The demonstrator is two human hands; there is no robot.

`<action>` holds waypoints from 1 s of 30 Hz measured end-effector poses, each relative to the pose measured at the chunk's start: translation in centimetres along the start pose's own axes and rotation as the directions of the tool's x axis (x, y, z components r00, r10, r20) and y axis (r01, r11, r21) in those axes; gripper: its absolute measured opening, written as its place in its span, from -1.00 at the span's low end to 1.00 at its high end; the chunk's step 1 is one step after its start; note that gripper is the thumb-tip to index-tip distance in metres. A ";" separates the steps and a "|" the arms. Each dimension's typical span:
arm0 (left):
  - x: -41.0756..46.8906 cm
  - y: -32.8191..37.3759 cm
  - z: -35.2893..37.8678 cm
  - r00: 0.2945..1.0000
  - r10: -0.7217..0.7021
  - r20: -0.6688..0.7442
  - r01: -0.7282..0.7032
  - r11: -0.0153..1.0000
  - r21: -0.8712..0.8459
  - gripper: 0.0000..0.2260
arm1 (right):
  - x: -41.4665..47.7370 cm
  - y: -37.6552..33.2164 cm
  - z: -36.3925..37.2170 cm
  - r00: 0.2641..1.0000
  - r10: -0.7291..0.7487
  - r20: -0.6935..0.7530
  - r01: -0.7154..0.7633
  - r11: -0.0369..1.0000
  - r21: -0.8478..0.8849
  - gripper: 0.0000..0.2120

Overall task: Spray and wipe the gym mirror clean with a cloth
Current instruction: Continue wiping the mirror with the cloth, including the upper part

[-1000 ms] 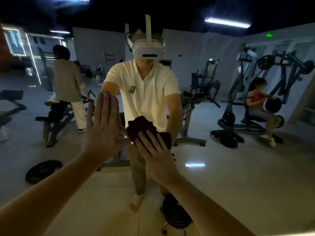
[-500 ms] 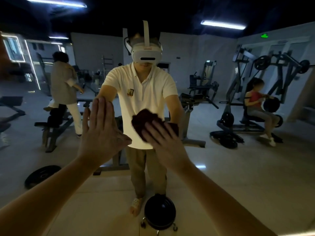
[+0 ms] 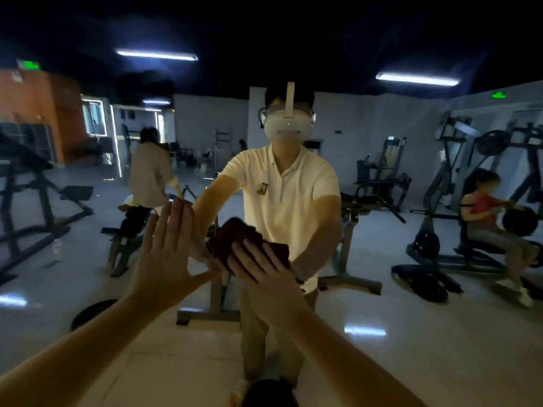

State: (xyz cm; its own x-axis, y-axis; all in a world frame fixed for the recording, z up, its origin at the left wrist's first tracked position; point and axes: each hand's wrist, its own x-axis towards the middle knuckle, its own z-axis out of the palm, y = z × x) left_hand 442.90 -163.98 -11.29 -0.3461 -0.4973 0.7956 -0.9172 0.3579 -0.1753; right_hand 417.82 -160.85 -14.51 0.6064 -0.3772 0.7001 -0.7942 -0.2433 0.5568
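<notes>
seemingly mid-wipe: dark red cloth (image 3: pixel 235 239) pressed to the mirror (image 3: pixel 440 348) under flat, straight-fingered right hand (image 3: pixel 264 280), left hand (image 3: pixel 164 257) spread flat on it just beside, spraying presumably done, most of it probably left.

The mirror (image 3: pixel 367 118) fills the view. Flat against it lie the left hand (image 3: pixel 164 259), fingers straight, and a dark red cloth (image 3: pixel 235 242) pressed on by the right hand (image 3: pixel 267 277). Its reflection shows a pale glossy floor (image 3: pixel 426 362) bearing a weight plate (image 3: pixel 88 314) and machines (image 3: pixel 476 230).
</notes>
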 end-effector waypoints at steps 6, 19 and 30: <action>0.1 0.0 -2.4 0.997 -0.029 -0.070 0.029 1.000 0.007 -0.08 | 2.2 12.0 -6.2 0.997 0.048 -0.053 -0.053 0.995 -0.084 -0.38; 9.4 -2.4 -7.3 0.940 -0.028 -0.340 -0.004 0.996 -0.092 -0.34 | 9.7 3.0 -4.3 0.998 0.026 -0.053 -0.024 0.999 0.025 -0.43; 14.1 -8.3 -6.5 0.976 -0.032 -0.217 0.048 0.996 0.071 0.00 | 18.8 20.2 -13.7 0.742 0.564 -0.362 -0.624 0.779 -0.065 -0.44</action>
State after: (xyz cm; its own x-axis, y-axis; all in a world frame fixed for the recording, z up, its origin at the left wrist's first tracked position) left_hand 446.91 -168.86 5.18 -0.2658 -0.3250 0.9076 -0.9444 0.2767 -0.1775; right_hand 413.75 -160.62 16.02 0.0160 -0.0939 0.9955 -0.9943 0.1039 0.0258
